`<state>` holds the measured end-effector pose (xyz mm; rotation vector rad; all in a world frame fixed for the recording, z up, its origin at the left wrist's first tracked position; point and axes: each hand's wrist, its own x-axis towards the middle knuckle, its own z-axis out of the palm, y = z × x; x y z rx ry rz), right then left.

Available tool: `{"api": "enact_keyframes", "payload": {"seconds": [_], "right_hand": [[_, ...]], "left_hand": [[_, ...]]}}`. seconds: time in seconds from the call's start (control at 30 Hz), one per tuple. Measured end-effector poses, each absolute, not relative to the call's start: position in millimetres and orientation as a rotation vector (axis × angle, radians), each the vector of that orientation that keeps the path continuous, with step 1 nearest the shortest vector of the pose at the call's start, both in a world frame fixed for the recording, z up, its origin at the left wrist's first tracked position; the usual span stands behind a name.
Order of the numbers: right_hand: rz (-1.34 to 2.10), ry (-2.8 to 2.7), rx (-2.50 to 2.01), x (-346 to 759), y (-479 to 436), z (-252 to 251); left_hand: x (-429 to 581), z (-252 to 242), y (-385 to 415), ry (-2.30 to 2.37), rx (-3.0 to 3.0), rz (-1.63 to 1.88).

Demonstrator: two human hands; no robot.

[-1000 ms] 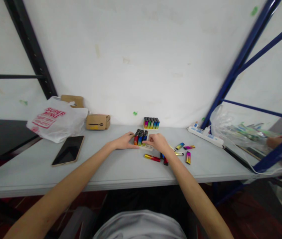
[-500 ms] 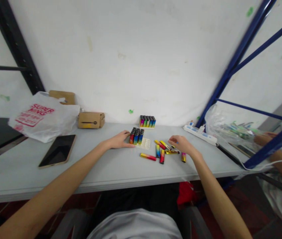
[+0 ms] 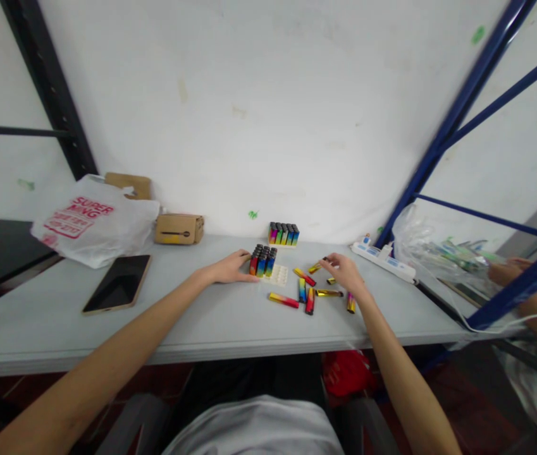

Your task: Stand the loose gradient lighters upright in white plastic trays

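My left hand (image 3: 228, 268) steadies a white tray (image 3: 279, 275) from its left side, thumb in front and fingers behind. Upright lighters (image 3: 262, 261) with black tops fill the tray's left part; bare sockets show on its right. Between the fingertips of my right hand (image 3: 345, 272) is a yellow lighter (image 3: 315, 267), tilted, its dark end toward the hand. Several loose lighters lie flat nearby, among them a yellow-red lighter (image 3: 284, 300), a blue lighter (image 3: 302, 291), a red lighter (image 3: 310, 302) and a gold lighter (image 3: 329, 293).
Against the wall stands another block of lighters (image 3: 284, 233). A cardboard box (image 3: 179, 229), a white plastic bag (image 3: 92, 221) and a phone (image 3: 117, 284) are on the left. To the right lie a power strip (image 3: 382, 260) and a blue shelf post (image 3: 432, 155).
My right hand has closed on the yellow lighter and lifted it slightly away from the loose ones. My left hand stays at the tray. The view has shifted slightly.
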<state>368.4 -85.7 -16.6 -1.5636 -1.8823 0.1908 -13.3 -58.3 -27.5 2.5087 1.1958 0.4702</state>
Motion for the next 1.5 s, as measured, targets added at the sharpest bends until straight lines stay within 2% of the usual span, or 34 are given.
{"api": "enact_keyframes", "payload": {"seconds": [0.1, 0.27, 0.5, 0.63, 0.8, 0.9, 1.5], "right_hand": [[0.481, -1.555, -1.33, 357.4, -81.9, -10.8], [1.2, -1.212, -0.793, 317.6, -86.6, 9.3], [1.357, -1.33, -0.677, 248.6, -83.9, 18.4], [1.258, -1.475, -0.846, 230.6, -84.9, -0.4], [0.592, -1.654, -1.095, 236.0, -87.5, -15.3], [0.403, -1.657, -1.162, 239.5, -85.3, -19.1], [0.454, -1.933, -0.958, 240.9, -101.5, -5.9]], "left_hand": [[-13.4, -27.7, -57.9, 1.194, 2.499, 0.472], [-14.2, -29.4, -57.7, 1.178, 2.507, 0.506], [-13.3, -31.5, -57.2, 1.172, 2.535, 0.516], [-12.5, -32.7, -55.9, 1.17, 2.518, 0.522], [-13.3, -32.7, -55.9, 1.174, 2.531, 0.524], [-14.2, -33.0, -55.3, 1.179, 2.531, 0.512], [-14.8, -31.7, -56.5, 1.149, 2.511, 0.533]]}}
